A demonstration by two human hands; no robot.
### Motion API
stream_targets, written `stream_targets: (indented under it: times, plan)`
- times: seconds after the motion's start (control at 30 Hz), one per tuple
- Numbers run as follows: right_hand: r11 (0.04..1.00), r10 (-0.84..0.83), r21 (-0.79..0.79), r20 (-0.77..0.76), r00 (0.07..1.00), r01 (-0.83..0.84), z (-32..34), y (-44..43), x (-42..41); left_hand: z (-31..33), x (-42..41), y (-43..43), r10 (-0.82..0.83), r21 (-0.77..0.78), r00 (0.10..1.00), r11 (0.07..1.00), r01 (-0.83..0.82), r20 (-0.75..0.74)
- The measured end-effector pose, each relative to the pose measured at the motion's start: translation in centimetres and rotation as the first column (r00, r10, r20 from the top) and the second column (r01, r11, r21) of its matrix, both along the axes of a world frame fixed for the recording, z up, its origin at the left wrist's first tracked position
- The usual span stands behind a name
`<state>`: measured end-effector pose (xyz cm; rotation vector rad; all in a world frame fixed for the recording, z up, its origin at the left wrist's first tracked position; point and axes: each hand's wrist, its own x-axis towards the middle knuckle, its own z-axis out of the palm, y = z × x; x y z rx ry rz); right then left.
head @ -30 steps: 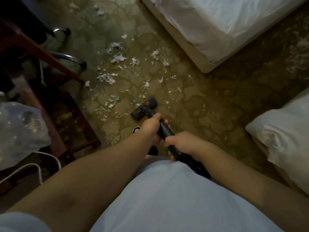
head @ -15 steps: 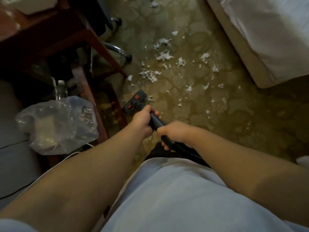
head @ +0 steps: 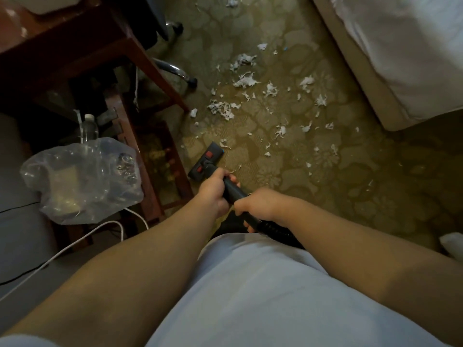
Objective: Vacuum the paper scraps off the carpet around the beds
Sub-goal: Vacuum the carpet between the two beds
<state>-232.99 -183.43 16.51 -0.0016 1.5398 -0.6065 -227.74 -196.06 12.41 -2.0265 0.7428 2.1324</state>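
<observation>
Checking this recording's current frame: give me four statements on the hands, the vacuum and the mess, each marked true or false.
1. The left hand and the right hand both hold the vacuum wand. True.
2. The floor head sits on the largest scrap pile. False: it rests on carpet near the wooden table, short of the piles.
3. Paper scraps lie between the table and the bed. True.
4. The clear plastic bag lies on the bed. False: it is at the left, beside the table.
</observation>
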Motion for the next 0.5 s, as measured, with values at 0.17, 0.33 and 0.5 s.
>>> stream_targets:
  times: [0.17, 0.33, 0.5]
  plan:
    - [0.998, -0.053, 0.019, 0.012, 0.999, 0.053, 0.7, 5.4, 0.1, 0.0, -0.3, 5.4, -0.034, 0.037, 0.999, 0.999, 0.035, -0.019]
    - [0.996, -0.064, 0.063, -0.011, 0.998, 0.065, 1.9, 14.3, -0.3, 0.1, -0.7, 14.2, -0.072, 0.078, 0.996, 0.994, 0.077, -0.059]
    - [0.984, -0.144, 0.108, -0.009, 0.990, 0.144, 3.6, 23.5, -0.5, 0.5, -1.3, 23.2, -0.114, 0.119, 0.985, 0.984, 0.130, -0.129]
